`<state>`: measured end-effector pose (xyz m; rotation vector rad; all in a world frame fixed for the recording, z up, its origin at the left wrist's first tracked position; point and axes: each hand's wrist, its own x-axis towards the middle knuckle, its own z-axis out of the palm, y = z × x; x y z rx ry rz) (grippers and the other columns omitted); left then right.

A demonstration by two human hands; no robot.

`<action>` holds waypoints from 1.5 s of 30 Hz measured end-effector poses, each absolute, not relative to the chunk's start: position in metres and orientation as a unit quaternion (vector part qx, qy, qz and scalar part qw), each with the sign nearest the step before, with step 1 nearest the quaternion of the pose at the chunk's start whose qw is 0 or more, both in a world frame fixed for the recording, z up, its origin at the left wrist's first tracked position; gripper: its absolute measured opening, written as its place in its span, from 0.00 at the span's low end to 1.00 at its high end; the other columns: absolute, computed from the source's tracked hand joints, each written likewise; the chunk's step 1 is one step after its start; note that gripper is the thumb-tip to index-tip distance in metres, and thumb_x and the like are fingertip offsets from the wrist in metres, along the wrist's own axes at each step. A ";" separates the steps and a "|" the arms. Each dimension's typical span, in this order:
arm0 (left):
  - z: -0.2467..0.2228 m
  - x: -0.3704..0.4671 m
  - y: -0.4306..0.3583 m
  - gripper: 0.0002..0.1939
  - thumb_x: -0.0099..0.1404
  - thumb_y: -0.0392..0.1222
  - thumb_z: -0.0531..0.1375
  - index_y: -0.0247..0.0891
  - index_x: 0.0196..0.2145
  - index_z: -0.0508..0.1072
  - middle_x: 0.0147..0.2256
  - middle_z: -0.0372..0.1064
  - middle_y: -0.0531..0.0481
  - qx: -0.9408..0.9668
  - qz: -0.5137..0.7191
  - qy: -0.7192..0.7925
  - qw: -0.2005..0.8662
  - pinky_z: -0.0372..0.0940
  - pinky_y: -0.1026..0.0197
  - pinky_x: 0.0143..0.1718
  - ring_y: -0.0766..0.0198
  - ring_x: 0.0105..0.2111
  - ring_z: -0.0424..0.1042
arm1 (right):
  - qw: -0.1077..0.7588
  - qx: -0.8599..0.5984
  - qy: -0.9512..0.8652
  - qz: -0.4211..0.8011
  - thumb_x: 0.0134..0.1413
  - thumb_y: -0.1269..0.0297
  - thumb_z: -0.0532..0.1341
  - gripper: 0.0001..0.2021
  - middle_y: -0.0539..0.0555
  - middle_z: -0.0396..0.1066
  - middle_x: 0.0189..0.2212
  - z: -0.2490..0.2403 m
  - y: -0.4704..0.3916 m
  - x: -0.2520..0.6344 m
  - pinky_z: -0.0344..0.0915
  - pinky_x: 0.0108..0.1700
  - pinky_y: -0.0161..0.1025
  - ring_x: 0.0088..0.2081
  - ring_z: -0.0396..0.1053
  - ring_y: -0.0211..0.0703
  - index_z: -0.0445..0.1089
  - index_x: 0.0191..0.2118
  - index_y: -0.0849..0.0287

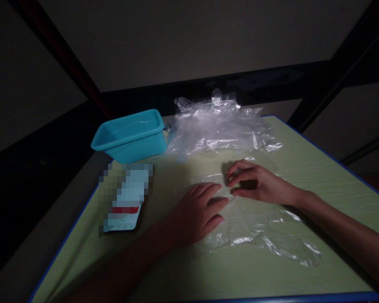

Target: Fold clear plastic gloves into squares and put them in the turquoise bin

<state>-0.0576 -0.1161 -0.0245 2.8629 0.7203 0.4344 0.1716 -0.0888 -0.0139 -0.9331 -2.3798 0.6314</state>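
A clear, thin plastic disposable glove (255, 229) lies spread on the table in front of me. My left hand (202, 210) rests flat over its left part, fingers stretched out and apart. From the right, my right hand (252, 183) reaches over the glove's upper part. Its fingers are curved, with a small gap between thumb and fingertips, and I make out nothing held between them. Behind both hands sits a crumpled pile of similar clear plastic gloves (217, 126).
A blue plastic basin (132, 147) stands at the back left of the pale green table (322, 168), which has a blue edge. Left of my left hand lies a phone (131, 193) with a lit, partly blurred screen. A wall (189, 42) rises behind the table.
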 end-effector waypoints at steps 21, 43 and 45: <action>-0.025 -0.057 -0.116 0.17 0.65 0.41 0.52 0.34 0.50 0.67 0.54 0.59 0.36 0.955 0.148 0.240 0.092 0.58 0.46 0.52 0.52 0.54 0.58 | 0.225 -0.364 -0.858 0.285 0.45 0.61 0.66 0.11 0.55 0.66 0.44 -0.018 -0.081 0.185 0.64 0.44 0.41 0.46 0.65 0.45 0.76 0.37 0.56; -0.024 -0.057 -0.115 0.17 0.65 0.40 0.53 0.34 0.49 0.68 0.53 0.60 0.36 0.954 0.149 0.242 0.093 0.58 0.47 0.52 0.52 0.54 0.59 | 0.146 -0.269 -0.936 0.173 0.52 0.65 0.60 0.10 0.59 0.61 0.57 -0.006 -0.087 0.191 0.48 0.59 0.56 0.62 0.49 0.50 0.75 0.40 0.56; -0.024 -0.057 -0.115 0.17 0.65 0.41 0.52 0.34 0.49 0.68 0.53 0.60 0.36 0.954 0.150 0.242 0.094 0.59 0.47 0.52 0.52 0.54 0.59 | 0.143 -0.261 -0.940 0.164 0.53 0.66 0.60 0.09 0.59 0.65 0.54 -0.005 -0.087 0.191 0.48 0.60 0.55 0.61 0.51 0.49 0.76 0.39 0.56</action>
